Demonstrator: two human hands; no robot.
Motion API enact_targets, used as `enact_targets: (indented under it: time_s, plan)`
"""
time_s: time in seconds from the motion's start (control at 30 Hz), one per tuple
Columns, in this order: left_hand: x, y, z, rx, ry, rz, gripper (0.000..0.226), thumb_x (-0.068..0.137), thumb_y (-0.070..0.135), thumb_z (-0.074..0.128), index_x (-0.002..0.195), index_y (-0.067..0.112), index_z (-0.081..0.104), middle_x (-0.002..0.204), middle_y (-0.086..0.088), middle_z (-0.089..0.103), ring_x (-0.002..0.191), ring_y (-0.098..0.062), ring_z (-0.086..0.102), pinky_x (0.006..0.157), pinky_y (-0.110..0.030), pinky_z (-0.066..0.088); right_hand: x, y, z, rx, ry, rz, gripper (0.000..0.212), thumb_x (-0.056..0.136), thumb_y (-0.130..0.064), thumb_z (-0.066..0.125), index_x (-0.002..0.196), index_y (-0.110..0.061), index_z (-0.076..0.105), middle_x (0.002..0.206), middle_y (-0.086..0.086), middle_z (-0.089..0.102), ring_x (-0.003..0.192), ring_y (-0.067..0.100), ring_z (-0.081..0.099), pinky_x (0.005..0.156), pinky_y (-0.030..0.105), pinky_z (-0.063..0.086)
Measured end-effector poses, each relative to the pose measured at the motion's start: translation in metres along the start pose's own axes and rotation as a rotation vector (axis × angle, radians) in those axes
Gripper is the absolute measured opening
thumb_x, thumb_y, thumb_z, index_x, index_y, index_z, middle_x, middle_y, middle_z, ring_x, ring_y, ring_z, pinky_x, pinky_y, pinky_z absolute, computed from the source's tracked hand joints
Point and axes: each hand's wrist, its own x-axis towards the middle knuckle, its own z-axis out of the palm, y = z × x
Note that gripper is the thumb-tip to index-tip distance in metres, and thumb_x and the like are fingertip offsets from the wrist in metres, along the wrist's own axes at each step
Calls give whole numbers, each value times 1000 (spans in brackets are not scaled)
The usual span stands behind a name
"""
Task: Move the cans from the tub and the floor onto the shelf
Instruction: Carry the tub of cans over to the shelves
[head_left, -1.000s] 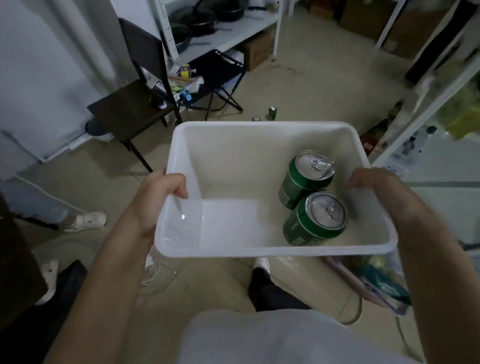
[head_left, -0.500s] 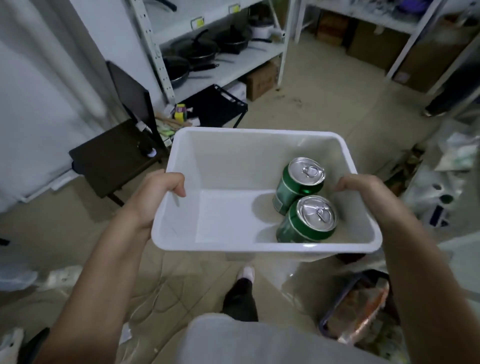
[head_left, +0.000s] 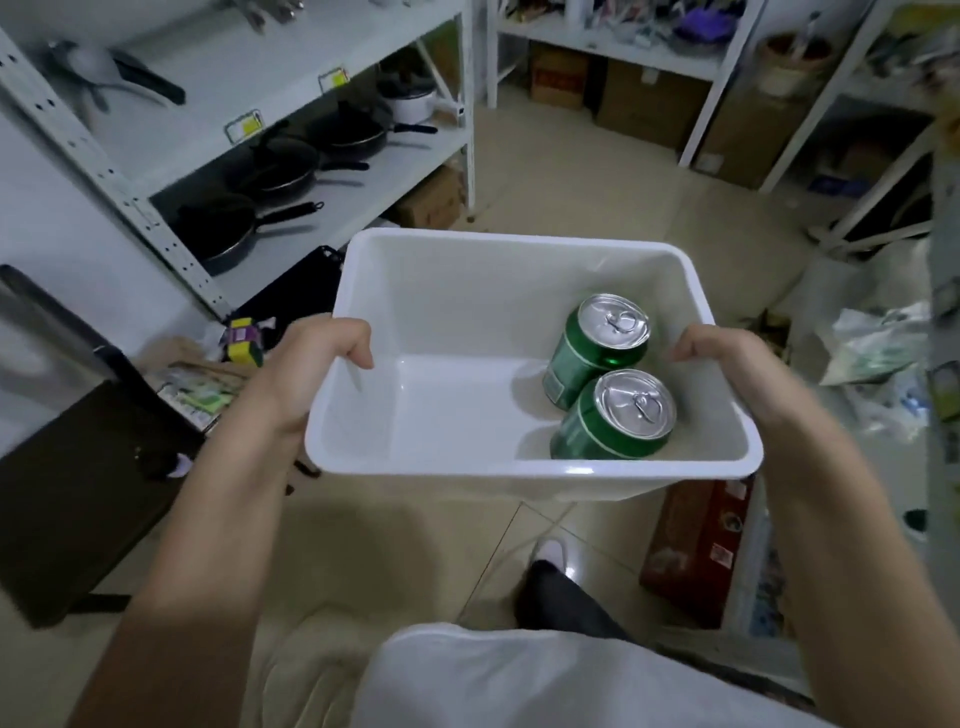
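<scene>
The left hand (head_left: 306, 374) is clamped on the left rim of the white plastic tub (head_left: 467, 470), fingers curled over the edge into the inside, and the right hand (head_left: 727, 364) grips the right rim the same way, so the tub hangs between them at waist height above the tiled floor (head_left: 571, 208). The step looks to be carrying the tub to a shelf, with no can placed yet. To do it well, keep the tub level and both grips even, since the load sits to the right side and would tip that way if the right hand slackened; set it down or brace it before freeing a hand to lift a can. Inside, two green cans stand upright and touching near the right wall: the farther can (head_left: 597, 343) and the nearer can (head_left: 615, 418), both with silver tops and unopened pull tabs. A white metal shelf (head_left: 363, 187) holding black frying pans (head_left: 270, 169) stands ahead to the left.
</scene>
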Motion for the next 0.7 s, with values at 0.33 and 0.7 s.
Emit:
enact_targets:
  time_s: [0.33, 0.7]
  plan:
    - [188, 79, 63, -71, 14, -92, 20, 50, 8, 45, 58, 10, 63, 44, -1, 60, 44, -21, 58, 55, -24, 40, 183, -94, -58, -78, 2, 41, 21, 42, -24, 61, 57, -11, 69, 59, 10, 64, 63, 28, 56, 66, 33, 42]
    - [438, 192, 98, 53, 154, -87, 21, 50, 2, 61, 41, 7, 42, 35, -9, 44, 40, -21, 49, 33, -10, 36, 431, -195, -74, -28, -4, -6, 25, 75, -2, 51, 50, -9, 54, 24, -3, 46, 20, 8, 41, 30, 5, 28]
